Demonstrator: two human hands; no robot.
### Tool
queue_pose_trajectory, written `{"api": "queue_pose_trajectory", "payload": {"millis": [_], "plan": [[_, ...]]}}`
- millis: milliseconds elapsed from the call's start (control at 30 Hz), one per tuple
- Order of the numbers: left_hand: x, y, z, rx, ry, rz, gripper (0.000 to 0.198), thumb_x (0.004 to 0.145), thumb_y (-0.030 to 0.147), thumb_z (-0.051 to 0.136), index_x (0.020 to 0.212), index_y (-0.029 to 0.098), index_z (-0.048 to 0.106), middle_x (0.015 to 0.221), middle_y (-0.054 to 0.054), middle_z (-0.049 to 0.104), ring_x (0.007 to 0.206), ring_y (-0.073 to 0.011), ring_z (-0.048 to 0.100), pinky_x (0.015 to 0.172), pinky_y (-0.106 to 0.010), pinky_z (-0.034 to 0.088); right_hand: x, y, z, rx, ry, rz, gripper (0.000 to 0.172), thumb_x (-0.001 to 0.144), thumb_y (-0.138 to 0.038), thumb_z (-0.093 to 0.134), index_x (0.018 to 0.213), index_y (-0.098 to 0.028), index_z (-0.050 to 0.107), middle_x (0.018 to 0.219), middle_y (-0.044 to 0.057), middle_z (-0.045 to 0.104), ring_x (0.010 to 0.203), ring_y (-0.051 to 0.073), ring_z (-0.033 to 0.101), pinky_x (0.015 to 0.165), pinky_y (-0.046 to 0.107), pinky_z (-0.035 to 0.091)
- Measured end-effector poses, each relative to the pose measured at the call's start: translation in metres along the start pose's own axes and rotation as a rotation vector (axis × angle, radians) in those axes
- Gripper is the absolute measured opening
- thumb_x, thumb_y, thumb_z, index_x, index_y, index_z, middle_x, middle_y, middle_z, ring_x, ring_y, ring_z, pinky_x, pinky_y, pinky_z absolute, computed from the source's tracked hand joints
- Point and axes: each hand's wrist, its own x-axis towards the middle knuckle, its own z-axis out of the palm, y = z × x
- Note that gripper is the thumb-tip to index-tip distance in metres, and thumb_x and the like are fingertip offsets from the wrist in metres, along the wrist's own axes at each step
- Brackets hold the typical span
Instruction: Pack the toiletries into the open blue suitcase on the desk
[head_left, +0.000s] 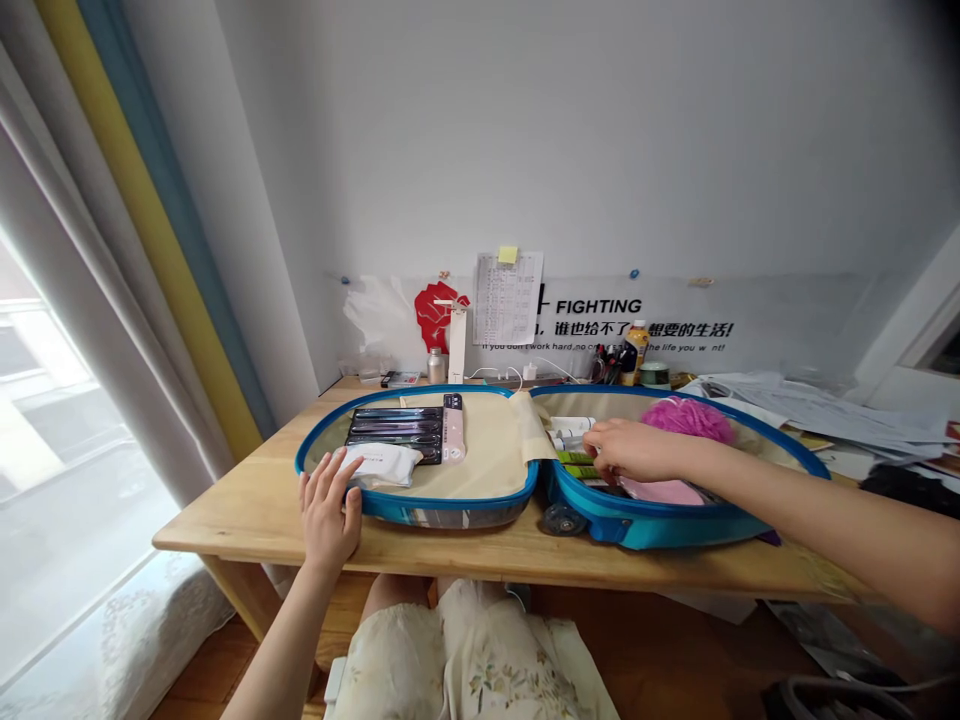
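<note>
A blue suitcase lies opened out flat on the wooden desk. My left hand rests with fingers spread on its left front rim, beside a white soft pack. Behind that pack is a card-backed set of dark toothbrush-like sticks. My right hand reaches into the other half, fingers curled downward among white tubes and a green packet; what they grip is hidden. Close to this hand are a pink flat item and a magenta bath puff.
The wooden desk stands against a wall. Along its back are a metallic bottle, a white lamp, an orange-labelled bottle and white cables. Loose papers are piled at the right. A curtain hangs by the window.
</note>
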Motion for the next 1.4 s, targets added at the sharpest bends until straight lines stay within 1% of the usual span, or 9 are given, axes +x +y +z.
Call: {"api": "queue_pose_trajectory", "payload": {"millis": [200, 433, 533, 633, 733, 833, 967, 1200, 1400], "plan": [[0.001, 0.001, 0.001, -0.011, 0.006, -0.021, 0.045, 0.101, 0.043, 0.033, 0.125, 0.024, 0.066, 0.139, -0.010, 0.059, 0.137, -0.0272, 0.045, 0.121, -0.045, 0.017, -0.021, 0.008, 0.001, 0.008, 0.025, 0.057, 0.035, 0.073, -0.006, 0.048, 0.075, -0.025, 0.076, 0.098, 0.011, 0.068, 0.096, 0.027, 0.059, 0.084, 0.040, 0.042], [0.002, 0.002, 0.000, 0.006, 0.005, -0.011, 0.047, 0.102, 0.044, 0.031, 0.124, 0.021, 0.066, 0.139, -0.012, 0.060, 0.137, -0.0274, 0.045, 0.121, -0.045, 0.017, -0.027, 0.020, 0.008, -0.111, 0.069, 0.039, 0.024, 0.076, -0.009, 0.057, 0.067, -0.025, 0.073, 0.092, 0.009, 0.069, 0.090, 0.025, 0.060, 0.081, 0.038, 0.045], [0.001, 0.000, 0.000, 0.007, 0.008, -0.005, 0.046, 0.102, 0.043, 0.031, 0.124, 0.022, 0.066, 0.139, -0.012, 0.059, 0.137, -0.0273, 0.045, 0.121, -0.045, 0.018, -0.031, 0.036, -0.018, -0.087, 0.141, 0.090, 0.021, 0.076, -0.013, 0.061, 0.063, -0.026, 0.071, 0.102, 0.009, 0.069, 0.097, 0.026, 0.061, 0.088, 0.043, 0.046], [0.002, 0.000, 0.001, 0.006, 0.021, 0.006, 0.045, 0.102, 0.042, 0.032, 0.124, 0.022, 0.066, 0.138, -0.012, 0.060, 0.136, -0.0272, 0.046, 0.120, -0.044, 0.018, -0.036, 0.048, -0.064, 0.103, 0.295, 0.312, 0.020, 0.072, -0.012, 0.069, 0.058, -0.026, 0.068, 0.108, 0.007, 0.070, 0.110, 0.030, 0.058, 0.101, 0.050, 0.041], [0.002, 0.001, 0.001, 0.012, 0.026, 0.010, 0.045, 0.102, 0.042, 0.032, 0.123, 0.022, 0.066, 0.137, -0.011, 0.061, 0.135, -0.0268, 0.047, 0.120, -0.044, 0.018, -0.026, 0.044, -0.106, 0.343, 0.475, 0.530, 0.013, 0.077, -0.013, 0.068, 0.070, -0.024, 0.069, 0.097, 0.008, 0.071, 0.102, 0.029, 0.061, 0.102, 0.053, 0.039], [0.002, 0.003, 0.001, 0.012, 0.020, -0.002, 0.045, 0.102, 0.042, 0.032, 0.122, 0.022, 0.067, 0.137, -0.011, 0.061, 0.136, -0.0266, 0.047, 0.121, -0.044, 0.017, 0.012, 0.025, -0.123, 0.541, 0.593, 0.584, 0.010, 0.089, -0.019, 0.057, 0.092, -0.020, 0.066, 0.095, 0.008, 0.071, 0.086, 0.021, 0.064, 0.088, 0.042, 0.048], [0.002, 0.002, 0.000, 0.013, 0.005, -0.012, 0.046, 0.102, 0.043, 0.031, 0.122, 0.022, 0.067, 0.138, -0.011, 0.061, 0.137, -0.0268, 0.045, 0.121, -0.045, 0.018, 0.096, -0.021, -0.111, 0.851, 0.541, 0.520, 0.020, 0.098, -0.024, 0.046, 0.111, -0.017, 0.059, 0.106, 0.009, 0.070, 0.072, 0.010, 0.062, 0.066, 0.025, 0.049], [0.003, 0.004, 0.000, 0.016, 0.022, 0.013, 0.044, 0.102, 0.040, 0.033, 0.123, 0.021, 0.066, 0.136, -0.012, 0.062, 0.136, -0.0272, 0.046, 0.120, -0.046, 0.020, 0.228, -0.116, -0.077, 1.197, 0.271, 0.450, 0.040, 0.093, -0.043, 0.059, 0.124, -0.016, 0.058, 0.120, 0.008, 0.062, 0.102, 0.018, 0.062, 0.087, 0.040, 0.056], [0.002, 0.005, 0.000, 0.019, -0.002, -0.010, 0.044, 0.101, 0.041, 0.033, 0.124, 0.023, 0.066, 0.138, -0.010, 0.061, 0.137, -0.0273, 0.045, 0.121, -0.047, 0.019, 0.261, -0.146, -0.060, 1.261, 0.075, 0.442, 0.042, 0.093, -0.043, 0.059, 0.126, -0.017, 0.057, 0.126, 0.009, 0.060, 0.108, 0.020, 0.061, 0.092, 0.043, 0.054]]}}
